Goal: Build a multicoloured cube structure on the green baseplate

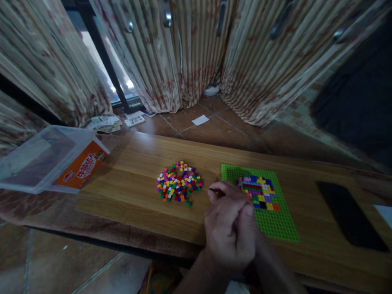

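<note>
My left hand (pixel 222 230) is closed in the foreground, pressed against my right hand (pixel 228 191), which is largely hidden behind it. Curled fingers of the right hand show above the left. A small dark spot lies at their tips; whether it is a brick or a shadow I cannot tell. Just beyond the hands lies a green studded baseplate (pixel 280 226), partly covered by them. On it is a patch of multicoloured toy bricks (pixel 260 192) set close together. To the left of the hands, a loose pile of small coloured bricks (pixel 179 183) is spread on the wooden table (pixel 128 192).
A clear plastic box (pixel 36 163) with an orange label (pixel 82 165) stands at the table's left end. A black phone-like slab (pixel 350 214) lies on the right. Striped curtains (pixel 196 53) hang behind the table. Papers (pixel 105 122) lie on the tiled floor.
</note>
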`<state>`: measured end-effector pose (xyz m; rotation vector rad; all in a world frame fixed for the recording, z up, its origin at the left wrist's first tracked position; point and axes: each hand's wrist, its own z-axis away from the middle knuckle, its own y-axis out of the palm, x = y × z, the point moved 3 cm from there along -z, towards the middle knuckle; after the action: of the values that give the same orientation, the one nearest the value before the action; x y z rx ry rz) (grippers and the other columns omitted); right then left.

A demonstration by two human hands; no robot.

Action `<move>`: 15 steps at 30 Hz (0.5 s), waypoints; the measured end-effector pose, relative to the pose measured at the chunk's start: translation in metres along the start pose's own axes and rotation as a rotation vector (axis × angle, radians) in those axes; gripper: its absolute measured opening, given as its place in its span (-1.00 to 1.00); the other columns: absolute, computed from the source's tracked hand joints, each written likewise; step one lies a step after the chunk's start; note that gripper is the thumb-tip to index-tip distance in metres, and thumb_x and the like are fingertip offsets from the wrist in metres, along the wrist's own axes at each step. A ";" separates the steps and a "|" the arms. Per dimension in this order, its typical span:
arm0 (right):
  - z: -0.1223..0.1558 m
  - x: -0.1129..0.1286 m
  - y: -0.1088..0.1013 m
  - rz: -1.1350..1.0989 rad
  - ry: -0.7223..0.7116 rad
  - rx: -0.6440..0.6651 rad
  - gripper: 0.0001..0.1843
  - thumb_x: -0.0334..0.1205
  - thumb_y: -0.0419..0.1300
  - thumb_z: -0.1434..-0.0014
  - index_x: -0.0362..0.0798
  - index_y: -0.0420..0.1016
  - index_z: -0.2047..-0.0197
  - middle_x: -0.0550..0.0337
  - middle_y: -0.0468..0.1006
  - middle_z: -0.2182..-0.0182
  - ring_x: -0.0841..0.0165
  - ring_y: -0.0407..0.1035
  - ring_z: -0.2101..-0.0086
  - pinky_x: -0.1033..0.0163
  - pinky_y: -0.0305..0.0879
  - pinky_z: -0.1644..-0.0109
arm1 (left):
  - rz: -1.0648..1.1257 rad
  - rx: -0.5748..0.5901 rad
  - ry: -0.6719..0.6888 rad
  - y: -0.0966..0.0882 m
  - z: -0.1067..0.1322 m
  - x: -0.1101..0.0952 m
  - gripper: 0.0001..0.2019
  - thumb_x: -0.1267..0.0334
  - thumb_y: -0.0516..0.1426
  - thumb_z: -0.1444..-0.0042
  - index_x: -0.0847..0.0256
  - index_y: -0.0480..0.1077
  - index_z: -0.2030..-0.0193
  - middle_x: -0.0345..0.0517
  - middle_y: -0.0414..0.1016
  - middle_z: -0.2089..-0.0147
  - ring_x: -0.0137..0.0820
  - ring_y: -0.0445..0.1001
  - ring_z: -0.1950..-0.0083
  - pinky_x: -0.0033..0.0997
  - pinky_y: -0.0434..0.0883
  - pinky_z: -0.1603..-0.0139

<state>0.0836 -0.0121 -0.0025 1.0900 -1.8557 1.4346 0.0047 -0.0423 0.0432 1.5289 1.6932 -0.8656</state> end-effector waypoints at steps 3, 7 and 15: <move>-0.008 0.005 -0.027 0.017 0.109 -0.032 -0.82 -0.14 0.17 -0.20 -0.01 0.53 0.21 0.18 0.56 0.36 0.31 0.44 0.35 0.21 0.37 0.30 | 0.018 -0.044 -0.107 -0.006 -0.002 0.006 -0.87 0.44 0.06 -0.22 0.25 0.43 0.25 -0.17 0.48 0.38 -0.51 0.47 0.34 -0.54 0.40 0.26; -0.012 0.000 -0.071 0.014 0.238 -0.260 -0.80 -0.10 0.21 -0.17 0.00 0.58 0.22 0.19 0.61 0.36 0.34 0.48 0.38 0.24 0.39 0.30 | 0.010 -0.019 -0.251 -0.003 -0.003 0.013 -0.86 0.37 0.07 -0.25 0.23 0.45 0.28 -0.23 0.42 0.45 -0.54 0.40 0.41 -0.59 0.34 0.36; -0.005 -0.058 -0.142 -0.017 0.447 -0.489 -0.66 0.04 0.33 -0.01 -0.06 0.59 0.27 0.16 0.61 0.45 0.33 0.47 0.46 0.24 0.42 0.36 | -0.123 0.201 -0.499 0.021 0.005 0.042 -0.80 0.27 0.09 -0.20 0.21 0.47 0.09 -0.09 0.54 0.27 -0.44 0.48 0.32 -0.50 0.39 0.34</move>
<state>0.2347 -0.0067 0.0253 0.4964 -1.7247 1.0230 0.0225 -0.0222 0.0044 1.2030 1.3712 -1.3858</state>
